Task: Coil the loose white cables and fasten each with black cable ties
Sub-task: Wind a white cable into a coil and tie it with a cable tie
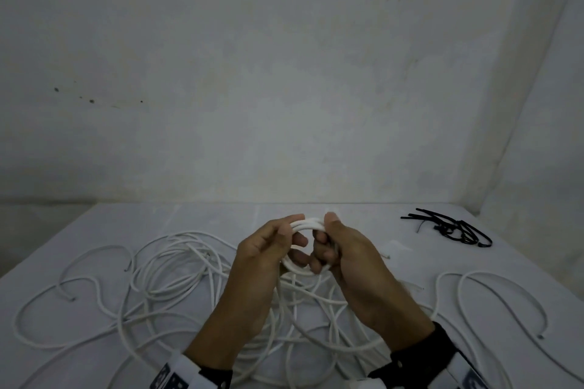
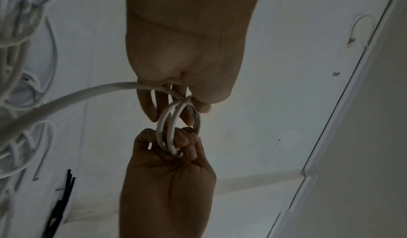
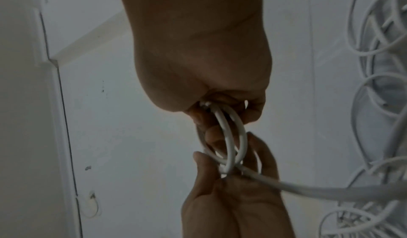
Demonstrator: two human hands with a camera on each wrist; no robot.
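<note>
The small round coil of white cable (image 1: 305,224) is held up above the white table (image 1: 363,218), with the left hand (image 1: 268,249) pinching one side and the right hand (image 1: 341,246) curled around the other so the rings stay together. More loose white cables (image 1: 177,265) lie spread out under the hands. The thin black plastic cable ties (image 1: 455,227) wait far off to the right, probably for tying the coil next.

Dim, grainy, soft wide-angle views

Bare forearms; each wrist wears a black strap (image 1: 420,354) with a snap stud, joined to a white camera block (image 1: 177,373) bearing dark lettering.
</note>
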